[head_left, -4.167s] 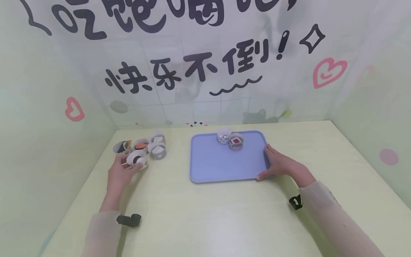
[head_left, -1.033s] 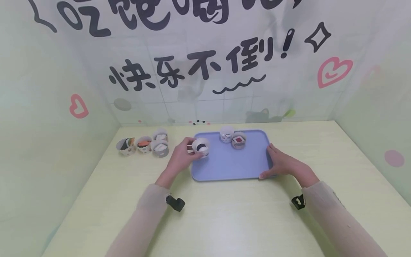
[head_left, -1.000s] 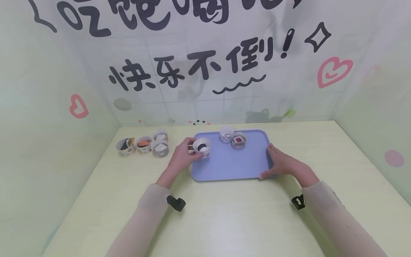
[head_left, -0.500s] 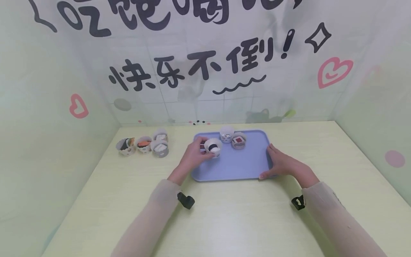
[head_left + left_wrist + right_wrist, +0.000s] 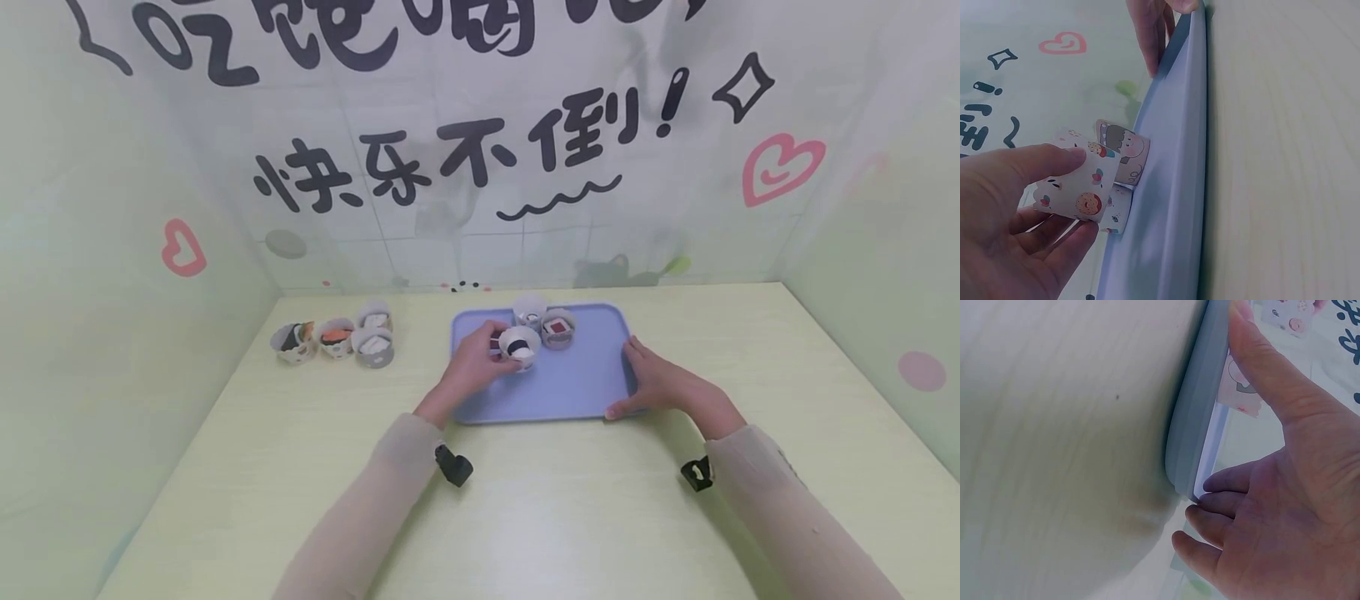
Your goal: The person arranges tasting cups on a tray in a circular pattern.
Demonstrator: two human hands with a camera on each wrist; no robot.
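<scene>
My left hand (image 5: pixel 474 365) grips a white paper baking cup (image 5: pixel 525 360) over the tray, thumb on one side and fingers on the other. Inside this cup lies a white piece with a black band, like sushi. Donut and cupcake prints show on its wall in the left wrist view. Just behind it on the blue tray (image 5: pixel 573 390) stand two more cups: a white one (image 5: pixel 529 305) and a greyish one (image 5: pixel 558 336) with a red-centred white piece. At the tray's front right corner my right hand (image 5: pixel 663 390) holds the rim, thumb along the front, fingers at the side.
Several filled paper cups stand together at the table's back left, among them one with a dark and orange piece (image 5: pixel 294 343), one with an orange piece (image 5: pixel 336 339) and a grey one (image 5: pixel 375 350). Printed walls enclose the table (image 5: pixel 525 517) at the back and sides.
My left hand has carried the baking cup from the left group onto the tray area and further right, close to the two cups there. The right hand stays at the tray corner.
</scene>
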